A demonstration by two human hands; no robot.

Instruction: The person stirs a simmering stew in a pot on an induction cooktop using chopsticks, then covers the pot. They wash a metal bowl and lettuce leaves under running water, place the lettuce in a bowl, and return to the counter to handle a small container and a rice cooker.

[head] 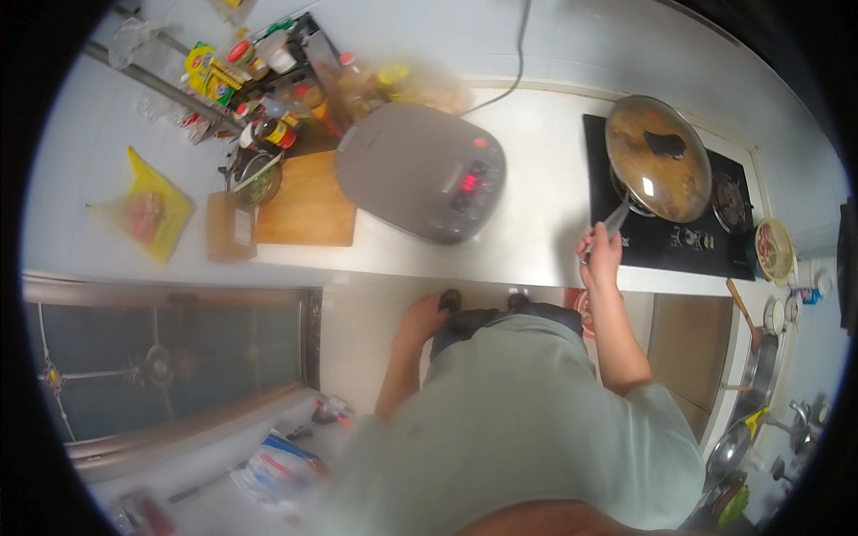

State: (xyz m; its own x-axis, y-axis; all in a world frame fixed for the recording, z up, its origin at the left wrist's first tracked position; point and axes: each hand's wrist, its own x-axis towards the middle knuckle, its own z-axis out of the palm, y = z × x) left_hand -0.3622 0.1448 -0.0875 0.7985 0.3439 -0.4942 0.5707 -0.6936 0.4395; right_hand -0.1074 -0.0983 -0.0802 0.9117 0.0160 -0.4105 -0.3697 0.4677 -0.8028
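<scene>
My right hand (600, 254) is closed around the handle (615, 218) of a pan on the black gas hob (657, 246). A glass lid (670, 181) with a dark knob covers the pan, and brownish food shows through it. My left hand (429, 316) hangs beside my left thigh, below the counter's front edge; its fingers are not clear enough to tell whether they are apart. In front of me on the white counter (543, 181) stands a grey rice cooker (409, 167) with its lid down and a red display lit.
Left of the cooker lie a wooden cutting board (308, 201), a cardboard box (231, 228) and a bowl (260, 181), with bottles and jars behind. Right of the hob stands a yellow-rimmed basket (774, 251); a wooden-handled utensil (743, 305) lies near the sink.
</scene>
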